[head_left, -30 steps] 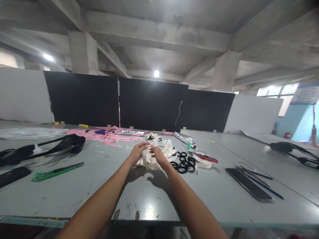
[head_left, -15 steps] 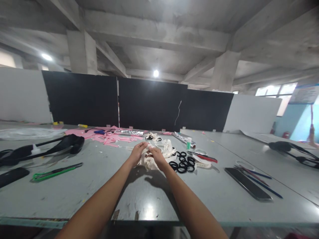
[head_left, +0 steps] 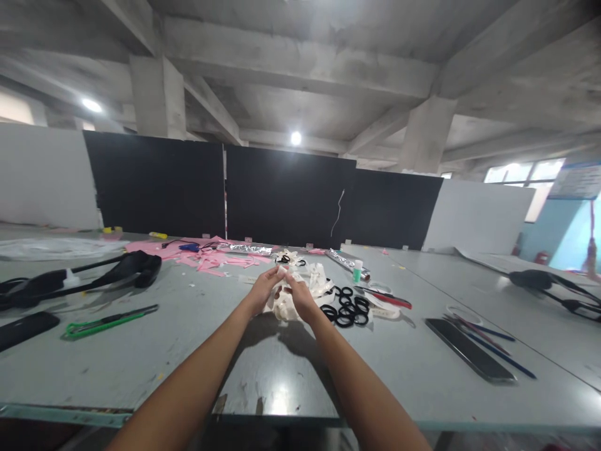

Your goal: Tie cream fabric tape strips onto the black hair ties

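Note:
My left hand [head_left: 263, 292] and my right hand [head_left: 300, 295] meet fingertip to fingertip over a pile of crumpled white strips [head_left: 285, 311]. Both are closed, thumbs and fingers pinching a small white piece between them. The fingers partly hide it, and its exact kind is unclear. More white strips [head_left: 319, 279] lie just behind my right hand. Beside that hand, to the right, is a cluster of black rings [head_left: 346, 308] that look like hair ties. A smaller bunch of white strips with black rings [head_left: 287, 257] lies farther back.
On the right lie a glue stick [head_left: 357, 270], a red-handled cutter [head_left: 393, 300], a dark phone-like slab [head_left: 469, 351] and blue pens [head_left: 502, 354]. Leftward are a green cutter [head_left: 110, 322], black straps [head_left: 141, 269] and pink scraps [head_left: 206, 257]. Black panels [head_left: 291, 194] stand behind the table.
My fingertips have shifted slightly and stay together over the white pile. The whole view has moved a little; the things on the table lie as before.

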### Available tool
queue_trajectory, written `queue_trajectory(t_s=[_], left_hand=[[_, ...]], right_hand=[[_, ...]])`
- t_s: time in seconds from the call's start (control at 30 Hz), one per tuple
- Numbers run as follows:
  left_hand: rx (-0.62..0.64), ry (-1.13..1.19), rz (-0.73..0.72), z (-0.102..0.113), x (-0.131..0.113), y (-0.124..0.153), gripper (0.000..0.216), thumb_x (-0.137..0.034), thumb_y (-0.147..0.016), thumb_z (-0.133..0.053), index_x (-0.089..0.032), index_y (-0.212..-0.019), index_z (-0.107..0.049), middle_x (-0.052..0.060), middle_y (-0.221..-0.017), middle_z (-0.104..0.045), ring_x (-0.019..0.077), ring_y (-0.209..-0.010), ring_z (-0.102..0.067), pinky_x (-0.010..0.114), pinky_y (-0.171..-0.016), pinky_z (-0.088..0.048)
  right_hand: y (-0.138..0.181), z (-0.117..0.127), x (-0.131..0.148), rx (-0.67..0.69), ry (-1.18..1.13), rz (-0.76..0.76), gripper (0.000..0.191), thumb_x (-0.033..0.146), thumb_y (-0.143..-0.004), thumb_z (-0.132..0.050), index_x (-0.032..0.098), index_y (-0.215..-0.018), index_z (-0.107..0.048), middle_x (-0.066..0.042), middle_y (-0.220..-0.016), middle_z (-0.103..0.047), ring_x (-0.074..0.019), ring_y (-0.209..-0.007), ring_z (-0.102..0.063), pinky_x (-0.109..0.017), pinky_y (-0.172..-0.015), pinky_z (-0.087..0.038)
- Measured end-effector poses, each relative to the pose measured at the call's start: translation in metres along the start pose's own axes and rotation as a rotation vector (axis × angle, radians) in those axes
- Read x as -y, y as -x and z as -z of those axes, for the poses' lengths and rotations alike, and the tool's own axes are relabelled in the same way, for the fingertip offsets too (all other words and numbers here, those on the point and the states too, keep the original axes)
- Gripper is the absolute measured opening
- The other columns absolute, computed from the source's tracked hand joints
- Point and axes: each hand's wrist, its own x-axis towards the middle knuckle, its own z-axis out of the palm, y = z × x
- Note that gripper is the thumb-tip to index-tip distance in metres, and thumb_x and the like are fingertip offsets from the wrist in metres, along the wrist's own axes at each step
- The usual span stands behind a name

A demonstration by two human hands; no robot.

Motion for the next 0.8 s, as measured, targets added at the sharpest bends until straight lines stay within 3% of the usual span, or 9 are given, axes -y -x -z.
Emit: queue_trajectory(t_s=[0.13, 0.27, 0.33, 0.53, 0.67, 0.8], left_hand=[[-0.097, 0.058, -0.053, 0.004, 0.001, -0.003, 0.046, -0.05, -0.068, -0.069, -0.018, -0.1, -0.06, 0.001, -0.08, -0.06, 0.0064, -0.051, -0.048, 0.018, -0.045, -0.037], [-0.012, -0.04, 0.001, 0.007, 0.001, -0.002, 0.041, -0.052, -0.069, -0.067, -0.014, -0.085, -0.061, 0.001, -0.073, -0.057, 0.0042, -0.045, -0.044, 0.016, -0.039, -0.031], [0.032, -0.097, -0.004, 0.007, 0.001, -0.001, 0.041, -0.052, -0.07, -0.066, -0.013, -0.081, -0.062, 0.001, -0.068, -0.056, 0.0033, -0.042, -0.04, 0.016, -0.037, -0.028], [-0.081, 0.008, -0.073, 0.004, 0.002, -0.004, 0.053, -0.045, -0.065, -0.073, -0.02, -0.108, -0.057, 0.002, -0.085, -0.063, 0.0094, -0.057, -0.055, 0.019, -0.047, -0.04], [-0.118, 0.071, -0.069, 0.005, 0.002, -0.004, 0.045, -0.045, -0.064, -0.073, -0.017, -0.096, -0.059, 0.001, -0.079, -0.061, 0.0102, -0.061, -0.056, 0.02, -0.053, -0.043], [-0.019, 0.072, 0.005, 0.004, -0.003, 0.0, 0.038, -0.046, -0.068, -0.071, -0.014, -0.087, -0.062, 0.002, -0.076, -0.061, 0.013, -0.066, -0.056, 0.022, -0.057, -0.044]], right_hand=[[-0.001, -0.002, 0.0, -0.022, 0.023, 0.034, 0.04, 0.052, -0.076, -0.059, 0.021, -0.1, -0.068, -0.003, -0.092, -0.066, -0.0196, -0.093, -0.057, -0.033, -0.086, -0.043], [0.004, -0.005, 0.004, 0.13, -0.138, 0.017, 0.047, 0.056, -0.081, -0.052, 0.018, -0.105, -0.065, -0.005, -0.086, -0.066, -0.0182, -0.083, -0.058, -0.034, -0.082, -0.045], [0.004, -0.005, 0.007, 0.135, -0.152, 0.011, 0.047, 0.055, -0.08, -0.052, 0.018, -0.107, -0.064, -0.005, -0.084, -0.066, -0.0186, -0.083, -0.058, -0.034, -0.08, -0.045], [-0.002, -0.002, 0.003, -0.06, -0.002, 0.039, 0.04, 0.051, -0.075, -0.059, 0.018, -0.095, -0.068, -0.004, -0.078, -0.065, -0.0194, -0.08, -0.057, -0.032, -0.075, -0.045], [-0.003, -0.004, -0.003, 0.014, -0.076, -0.026, 0.04, 0.051, -0.074, -0.06, 0.013, -0.086, -0.067, -0.005, -0.077, -0.062, -0.0171, -0.075, -0.056, -0.031, -0.073, -0.046], [0.001, -0.005, -0.003, 0.078, -0.219, -0.043, 0.037, 0.048, -0.075, -0.061, 0.015, -0.09, -0.066, -0.004, -0.082, -0.059, -0.014, -0.075, -0.053, -0.028, -0.072, -0.047]])
